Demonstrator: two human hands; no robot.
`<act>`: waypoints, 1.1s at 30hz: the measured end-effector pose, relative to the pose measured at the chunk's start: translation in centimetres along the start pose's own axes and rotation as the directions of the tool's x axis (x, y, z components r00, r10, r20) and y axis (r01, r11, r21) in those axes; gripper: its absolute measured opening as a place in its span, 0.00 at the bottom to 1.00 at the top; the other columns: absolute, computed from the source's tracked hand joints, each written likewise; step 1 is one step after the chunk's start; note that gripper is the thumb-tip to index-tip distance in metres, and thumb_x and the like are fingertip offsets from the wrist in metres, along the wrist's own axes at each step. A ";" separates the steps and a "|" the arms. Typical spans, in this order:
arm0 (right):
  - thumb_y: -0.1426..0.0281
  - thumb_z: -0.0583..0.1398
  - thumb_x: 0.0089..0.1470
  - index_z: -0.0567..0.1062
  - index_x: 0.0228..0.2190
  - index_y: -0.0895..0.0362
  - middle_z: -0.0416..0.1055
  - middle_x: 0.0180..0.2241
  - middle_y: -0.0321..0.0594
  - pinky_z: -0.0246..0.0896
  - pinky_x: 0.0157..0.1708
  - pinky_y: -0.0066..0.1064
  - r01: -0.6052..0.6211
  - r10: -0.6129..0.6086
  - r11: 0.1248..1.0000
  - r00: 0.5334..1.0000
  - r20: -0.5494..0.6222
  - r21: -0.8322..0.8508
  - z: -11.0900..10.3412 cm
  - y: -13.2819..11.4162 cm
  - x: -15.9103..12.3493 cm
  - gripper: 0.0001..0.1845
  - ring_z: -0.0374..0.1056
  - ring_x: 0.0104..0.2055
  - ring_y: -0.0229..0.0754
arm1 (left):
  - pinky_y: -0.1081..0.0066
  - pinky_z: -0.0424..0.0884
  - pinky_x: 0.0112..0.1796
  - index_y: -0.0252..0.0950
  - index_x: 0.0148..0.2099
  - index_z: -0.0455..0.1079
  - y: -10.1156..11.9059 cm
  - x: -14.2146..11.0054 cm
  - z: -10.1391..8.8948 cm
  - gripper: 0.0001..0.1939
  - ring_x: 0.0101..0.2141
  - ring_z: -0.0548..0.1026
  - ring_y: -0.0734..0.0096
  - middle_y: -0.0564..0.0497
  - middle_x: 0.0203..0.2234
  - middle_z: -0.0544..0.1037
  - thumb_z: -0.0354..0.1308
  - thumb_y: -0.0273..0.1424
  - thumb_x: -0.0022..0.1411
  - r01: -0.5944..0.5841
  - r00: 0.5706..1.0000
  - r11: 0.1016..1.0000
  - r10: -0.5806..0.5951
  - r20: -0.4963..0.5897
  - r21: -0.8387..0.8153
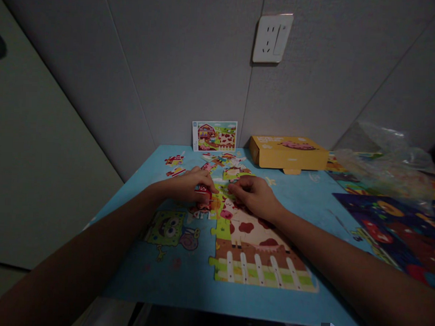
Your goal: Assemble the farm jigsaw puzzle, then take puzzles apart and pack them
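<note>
A partly assembled farm puzzle lies on the blue surface, in the middle, between the person's forearms, with a spotted cow across it and white fence posts along its near edge. The left hand rests at its upper left, fingers curled over a section showing a red barn door, the index fingertip on or just above the puzzle. The right hand is at the upper edge of the cow section, thumb and index finger drawn close together in a narrow grip; whether a piece is between them I cannot tell, nor whether the left grip holds one. Loose pieces lie beyond the left hand, and more are scattered further along toward the wall. A picture card of the farm scene stands upright against the wall, with a yellow box to its right. Farther right are a clear plastic bag and a dark, colourful sheet.
</note>
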State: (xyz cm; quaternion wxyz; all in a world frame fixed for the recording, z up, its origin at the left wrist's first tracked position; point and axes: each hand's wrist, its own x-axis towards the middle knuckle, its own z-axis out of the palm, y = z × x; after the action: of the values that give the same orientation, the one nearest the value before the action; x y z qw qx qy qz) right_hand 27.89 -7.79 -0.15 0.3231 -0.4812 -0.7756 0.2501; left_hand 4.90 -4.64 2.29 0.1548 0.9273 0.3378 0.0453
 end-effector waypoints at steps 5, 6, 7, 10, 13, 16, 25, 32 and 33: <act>0.62 0.55 0.56 0.68 0.14 0.58 0.64 0.16 0.35 0.46 0.23 0.30 0.013 -0.013 1.000 1.000 -0.010 -0.005 0.0 0.2 0.0 0.22 0.55 0.20 0.33 | 0.63 0.59 0.50 0.41 0.46 0.74 -0.1 0.0 0.0 0.13 0.47 0.64 0.62 0.50 0.42 0.71 0.58 0.34 0.58 0.008 1.000 1.000 -0.008 0.026 -0.005; 0.62 0.55 0.56 0.69 0.15 0.58 0.64 0.17 0.35 0.46 0.23 0.30 0.014 -0.014 1.000 1.000 -0.010 -0.006 0.0 0.2 0.0 0.22 0.55 0.20 0.33 | 0.63 0.59 0.51 0.42 0.46 0.74 -0.1 0.0 0.0 0.14 0.47 0.64 0.62 0.50 0.42 0.71 0.57 0.33 0.58 0.011 1.000 1.000 -0.011 0.027 -0.002; 0.62 0.55 0.56 0.69 0.15 0.58 0.65 0.17 0.35 0.46 0.23 0.30 0.015 -0.015 1.000 1.000 -0.012 -0.007 0.0 0.2 0.0 0.22 0.55 0.20 0.33 | 0.62 0.59 0.51 0.42 0.47 0.73 -0.1 0.1 0.0 0.14 0.48 0.64 0.61 0.50 0.43 0.71 0.57 0.32 0.57 0.017 0.999 1.000 -0.016 0.028 -0.001; 0.62 0.55 0.56 0.69 0.15 0.58 0.65 0.17 0.35 0.47 0.24 0.30 0.014 -0.014 1.000 1.000 -0.015 -0.010 0.1 0.2 0.0 0.22 0.57 0.21 0.33 | 0.61 0.59 0.51 0.43 0.47 0.73 0.1 0.1 0.0 0.15 0.49 0.63 0.60 0.50 0.43 0.72 0.57 0.30 0.56 0.036 0.999 0.999 -0.036 0.032 -0.003; 0.62 0.55 0.56 0.69 0.15 0.58 0.66 0.17 0.35 0.47 0.23 0.30 -0.001 0.001 1.000 1.000 -0.006 -0.004 0.1 0.1 0.0 0.22 0.57 0.20 0.33 | 0.60 0.59 0.51 0.43 0.49 0.71 0.6 0.0 0.0 0.18 0.50 0.63 0.59 0.49 0.45 0.72 0.56 0.28 0.55 0.062 0.997 0.998 -0.062 0.036 0.000; 0.62 0.55 0.56 0.70 0.15 0.58 0.66 0.17 0.35 0.47 0.23 0.30 -0.008 0.008 1.000 1.000 -0.004 -0.005 0.1 0.0 0.0 0.22 0.57 0.20 0.33 | 0.59 0.59 0.52 0.42 0.53 0.68 1.1 -0.1 -0.1 0.22 0.51 0.62 0.58 0.48 0.48 0.71 0.57 0.28 0.53 0.098 0.995 0.995 -0.099 0.028 0.006; 0.63 0.55 0.55 0.69 0.15 0.58 0.65 0.16 0.35 0.48 0.22 0.28 0.000 0.000 1.000 1.000 -0.008 0.020 0.0 0.0 0.0 0.21 0.57 0.20 0.33 | 0.59 0.60 0.52 0.38 0.55 0.66 1.3 0.0 -0.1 0.26 0.52 0.62 0.56 0.46 0.51 0.69 0.57 0.27 0.52 0.130 0.991 0.991 -0.130 0.019 -0.003; 0.70 0.57 0.48 0.64 0.11 0.58 0.55 0.11 0.29 0.41 0.20 0.28 0.051 -0.047 0.999 0.974 0.221 -0.013 -1.1 -0.5 -0.2 0.18 0.48 0.16 0.30 | 0.55 0.54 0.54 0.41 0.51 0.70 0.7 0.2 0.9 0.21 0.51 0.62 0.55 0.46 0.46 0.71 0.62 0.37 0.55 0.058 0.996 0.998 -0.057 -0.067 0.010; 0.71 0.57 0.48 0.63 0.10 0.58 0.54 0.10 0.29 0.41 0.20 0.28 0.057 -0.052 0.998 0.969 0.243 -0.015 -1.2 -0.5 -0.2 0.18 0.47 0.16 0.29 | 0.54 0.53 0.54 0.43 0.50 0.72 0.7 0.3 1.0 0.19 0.50 0.62 0.55 0.47 0.45 0.70 0.62 0.38 0.55 0.035 0.997 0.999 -0.034 -0.075 0.018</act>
State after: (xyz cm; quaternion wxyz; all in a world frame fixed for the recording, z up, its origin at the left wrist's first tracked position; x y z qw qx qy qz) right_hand 28.53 -8.11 0.99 0.2275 -0.4291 -0.8248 0.2897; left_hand 5.74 -5.21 1.59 0.1340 0.9204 0.3598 0.0741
